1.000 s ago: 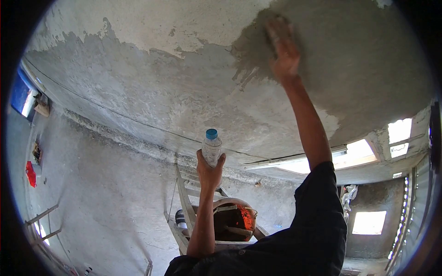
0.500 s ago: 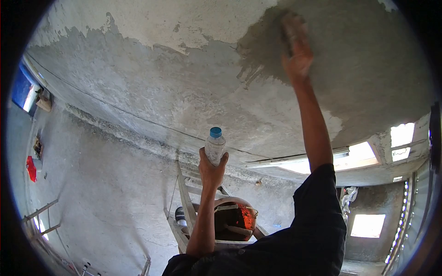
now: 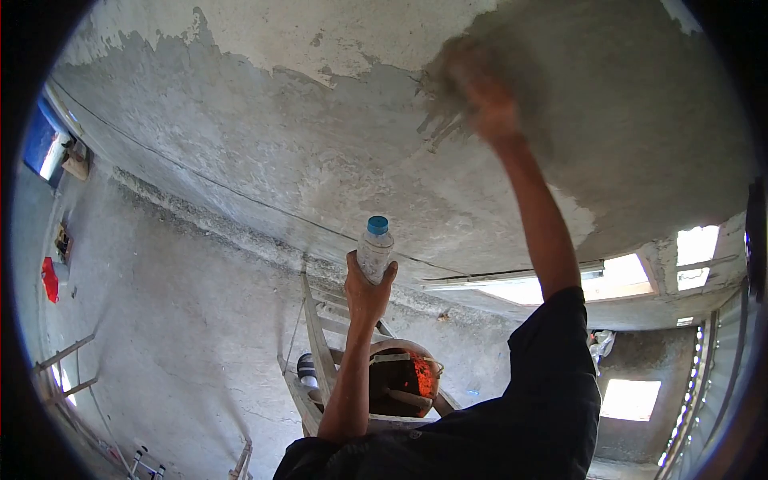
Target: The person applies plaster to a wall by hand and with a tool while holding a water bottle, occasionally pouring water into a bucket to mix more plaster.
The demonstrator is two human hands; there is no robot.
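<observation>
My left hand [image 3: 368,294] is closed around a clear plastic bottle [image 3: 374,254] with a blue cap [image 3: 378,225], held upright in front of the wall. My right arm reaches up, and my right hand [image 3: 482,92] is at the wall, smeared by motion. Its fingers and anything in them cannot be made out. Around it lies a dark, wet-looking patch of plaster [image 3: 632,120]. Left of that patch the grey plaster [image 3: 264,152] is lighter, with a ragged edge against a paler strip [image 3: 336,28] above.
Below my left forearm stands a wooden ladder [image 3: 320,352], with an orange-stained bucket [image 3: 424,380] on it. A thin cable [image 3: 200,172] runs along the wall. Window openings [image 3: 624,276] are at the right. A red object [image 3: 50,280] lies at the far left on the concrete floor [image 3: 184,320].
My right hand has swept left and slightly down across the wet-looking patch. My left hand still grips the bottle in nearly the same place. The view has shifted slightly.
</observation>
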